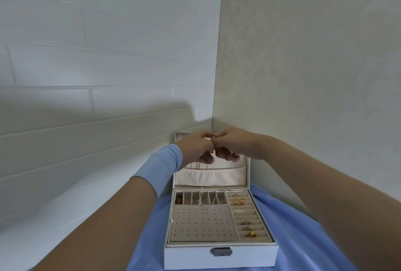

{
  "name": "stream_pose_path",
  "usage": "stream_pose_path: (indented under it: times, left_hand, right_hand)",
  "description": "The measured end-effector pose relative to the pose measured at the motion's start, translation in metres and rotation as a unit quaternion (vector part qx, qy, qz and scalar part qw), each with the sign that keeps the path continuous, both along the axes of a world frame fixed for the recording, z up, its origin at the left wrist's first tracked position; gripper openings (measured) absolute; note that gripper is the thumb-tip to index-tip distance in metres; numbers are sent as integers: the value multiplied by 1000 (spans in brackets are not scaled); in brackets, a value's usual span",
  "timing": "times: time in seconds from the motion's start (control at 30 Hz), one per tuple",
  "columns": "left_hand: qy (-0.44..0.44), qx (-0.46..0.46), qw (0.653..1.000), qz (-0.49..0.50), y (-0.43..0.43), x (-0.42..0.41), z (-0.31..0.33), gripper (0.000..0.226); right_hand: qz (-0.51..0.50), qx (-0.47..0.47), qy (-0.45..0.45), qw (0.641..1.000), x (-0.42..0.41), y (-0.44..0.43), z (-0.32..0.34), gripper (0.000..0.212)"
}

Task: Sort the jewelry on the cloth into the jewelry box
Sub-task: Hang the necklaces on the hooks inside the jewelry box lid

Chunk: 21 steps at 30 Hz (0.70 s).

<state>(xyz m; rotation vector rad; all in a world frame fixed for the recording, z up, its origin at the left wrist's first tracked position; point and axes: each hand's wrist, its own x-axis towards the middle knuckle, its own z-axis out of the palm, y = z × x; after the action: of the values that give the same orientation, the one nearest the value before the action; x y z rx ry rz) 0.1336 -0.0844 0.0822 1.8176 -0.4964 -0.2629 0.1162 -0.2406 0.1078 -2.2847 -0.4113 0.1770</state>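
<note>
White box [188,255] open on blue cloth [303,238], rings [251,234] in its right slots, thin chains [201,197] hanging inside, left hand [195,148] and right hand [236,143] meeting at lid [217,178] top, fingers curled, tips pinched together, what they hold unclear

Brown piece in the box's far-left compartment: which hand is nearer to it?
Left. The left hand is raised before the lid, above the brown piece and slightly right; the right hand meets the left hand, farther right. Neither touches the piece.
</note>
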Motion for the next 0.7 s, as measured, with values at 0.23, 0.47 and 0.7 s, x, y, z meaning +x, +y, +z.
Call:
stream_pose_path:
  times: [0.23,0.47,0.7]
  left_hand:
    - [-118,152,979,68,-5,30,-5,17]
    - [-195,147,944,220,-20,54,-34,33]
    - [-180,192,925,273,-28,63,-46,46]
  right_hand:
    - [-89,55,-2,994,22,-38,-14,15]
    - [-281,126,-138,941,48,-31,-50,11]
    - [-383,97,-232,889,58,-3,-73,17]
